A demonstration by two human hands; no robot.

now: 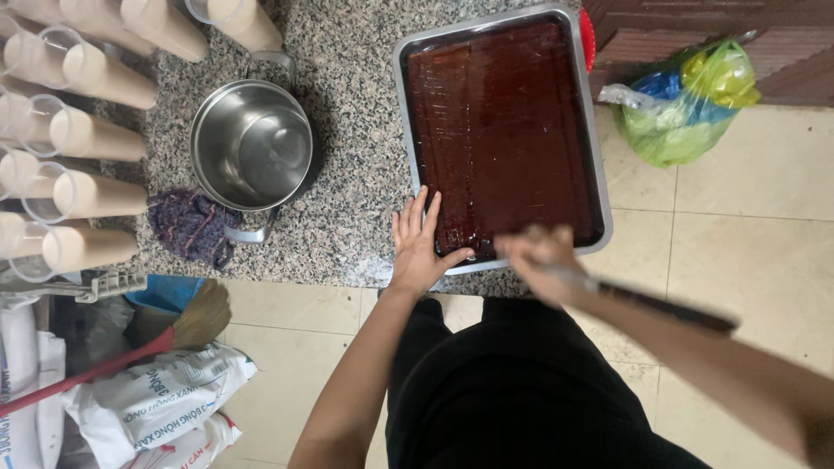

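A metal tray point(601, 187) filled with a dark brown slab of jelly point(504, 122) sits on the speckled granite counter point(356, 130). My left hand point(419, 243) lies flat, fingers spread, on the tray's near left corner. My right hand point(539, 260) is blurred at the tray's near edge and grips a knife point(660, 306) whose dark length runs back along my forearm.
An empty steel pot point(252, 143) and a dark knitted cloth point(193, 224) sit left of the tray. Several plastic cups of pale drink point(87, 130) line the far left. A green and blue plastic bag point(686, 100) lies on the tiled floor; white sacks point(165, 404) and a broom point(195, 317) are lower left.
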